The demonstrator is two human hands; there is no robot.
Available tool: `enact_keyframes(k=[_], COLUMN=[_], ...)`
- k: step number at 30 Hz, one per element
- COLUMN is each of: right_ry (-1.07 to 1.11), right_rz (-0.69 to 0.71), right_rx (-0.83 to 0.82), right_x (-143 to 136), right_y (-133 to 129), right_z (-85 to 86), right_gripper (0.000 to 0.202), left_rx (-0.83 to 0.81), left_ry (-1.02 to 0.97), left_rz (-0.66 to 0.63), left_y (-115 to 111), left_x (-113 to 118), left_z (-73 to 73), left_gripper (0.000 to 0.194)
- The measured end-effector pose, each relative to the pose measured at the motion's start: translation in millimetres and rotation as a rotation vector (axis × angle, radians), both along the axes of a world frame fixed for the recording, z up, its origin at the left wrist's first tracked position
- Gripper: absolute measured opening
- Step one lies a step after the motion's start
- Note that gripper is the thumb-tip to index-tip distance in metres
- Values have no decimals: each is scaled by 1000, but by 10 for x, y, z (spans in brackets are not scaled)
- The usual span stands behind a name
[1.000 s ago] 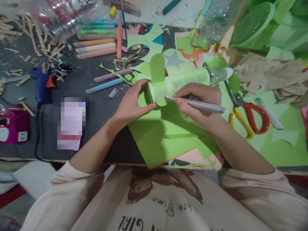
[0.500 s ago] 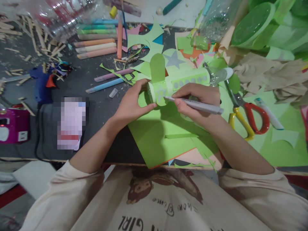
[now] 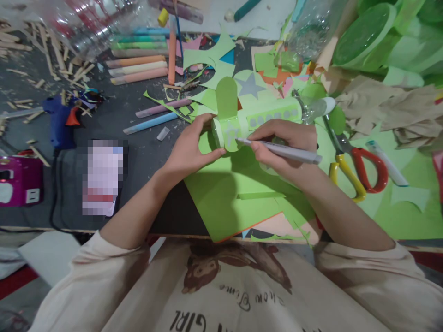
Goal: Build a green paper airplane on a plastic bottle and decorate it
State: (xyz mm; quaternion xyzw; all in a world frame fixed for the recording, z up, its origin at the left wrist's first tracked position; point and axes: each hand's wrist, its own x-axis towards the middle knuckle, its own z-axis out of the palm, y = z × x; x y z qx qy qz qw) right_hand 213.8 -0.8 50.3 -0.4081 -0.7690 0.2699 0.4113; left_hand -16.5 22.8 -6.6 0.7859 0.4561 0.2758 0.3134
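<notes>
A plastic bottle point(image 3: 311, 109) wrapped in light green paper lies on its side, its cap end to the right. My left hand point(image 3: 188, 146) grips the bottle's base end, thumb below and fingers behind it. In my right hand point(image 3: 282, 143) is a grey marker point(image 3: 294, 152), its tip touching a grey star outline point(image 3: 231, 130) on the green paper. A row of grey dots runs along the bottle's side. A rounded green paper flap point(image 3: 226, 97) stands up from the bottle. Beneath lies a sheet of green paper point(image 3: 214, 193).
Scissors point(image 3: 368, 170) with red and yellow handles lie at the right, beside crumpled brown paper point(image 3: 377, 110). On the left are a blue glue gun point(image 3: 58, 122), a blurred phone point(image 3: 102, 177) and a purple box point(image 3: 20, 180). Several markers point(image 3: 138, 69) and paper scraps lie behind.
</notes>
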Motion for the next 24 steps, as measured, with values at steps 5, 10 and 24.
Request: enact_keyframes(k=[5,10,24], right_ry=[-1,-13,-38], right_rz=[25,48,45], right_rx=[41,73,33], right_x=[-5,-2,16], right_y=[21,29,24], right_z=[21,42,41], right_gripper=[15,17,18], left_rx=[10,-2,33], left_ry=[-2,0,-14], left_rz=[0,6,-18], left_y=[3,-1,12], left_x=[0,-7,-28], left_z=[-4,-7,-56], left_gripper=[72,74,76])
